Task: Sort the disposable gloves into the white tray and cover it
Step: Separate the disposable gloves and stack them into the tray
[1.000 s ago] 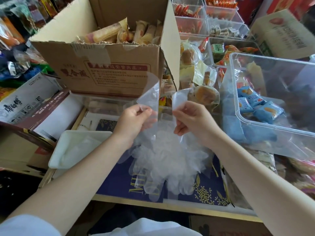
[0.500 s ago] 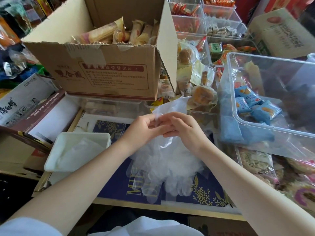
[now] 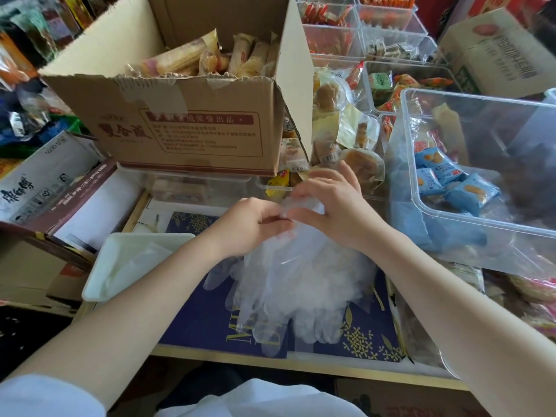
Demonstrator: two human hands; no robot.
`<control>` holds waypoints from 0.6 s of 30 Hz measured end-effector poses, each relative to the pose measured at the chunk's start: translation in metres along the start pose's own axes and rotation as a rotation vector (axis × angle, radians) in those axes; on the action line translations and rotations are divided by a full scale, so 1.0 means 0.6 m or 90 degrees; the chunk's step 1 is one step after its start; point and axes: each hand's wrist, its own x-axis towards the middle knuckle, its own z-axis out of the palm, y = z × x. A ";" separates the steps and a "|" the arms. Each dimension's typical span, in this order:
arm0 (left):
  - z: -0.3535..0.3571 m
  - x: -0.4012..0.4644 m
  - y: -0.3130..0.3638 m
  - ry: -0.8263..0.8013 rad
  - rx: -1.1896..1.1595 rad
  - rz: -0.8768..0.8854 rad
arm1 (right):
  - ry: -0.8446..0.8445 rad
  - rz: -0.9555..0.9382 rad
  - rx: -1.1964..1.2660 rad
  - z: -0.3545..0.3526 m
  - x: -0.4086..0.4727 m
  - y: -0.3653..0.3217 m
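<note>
1. Clear plastic glove (image 3: 293,206) sits pinched between our left hand (image 3: 251,225) and right hand (image 3: 334,203), held together above the glove pile (image 3: 301,284).
2. We see the white tray (image 3: 99,284) just left of that pile, uncovered.
3. We note a cardboard box (image 3: 192,121) behind.

Snack shop — cardboard box (image 3: 192,127) of packaged cakes, clear bins (image 3: 478,182) of wrapped snacks
</note>
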 end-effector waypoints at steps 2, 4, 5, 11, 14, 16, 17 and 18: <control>-0.003 -0.004 0.005 0.016 0.008 0.006 | 0.020 -0.033 0.056 0.000 0.005 0.003; -0.006 -0.008 0.006 0.046 0.013 0.006 | 0.002 -0.002 0.160 -0.003 0.005 0.005; -0.008 -0.009 0.005 0.060 0.021 0.004 | -0.011 0.031 0.196 -0.004 0.005 0.005; -0.008 -0.021 -0.008 0.077 0.019 0.002 | 0.004 0.143 0.302 -0.008 0.001 0.013; -0.010 -0.024 -0.022 0.099 0.017 0.013 | 0.021 0.182 0.390 -0.016 0.000 0.017; -0.012 -0.025 -0.031 0.121 0.015 0.017 | 0.034 0.195 0.428 -0.022 0.000 0.018; -0.014 -0.026 -0.035 0.131 0.009 0.017 | 0.036 0.199 0.437 -0.023 -0.001 0.020; -0.016 -0.028 -0.036 0.137 -0.012 0.018 | 0.036 0.203 0.444 -0.025 -0.001 0.021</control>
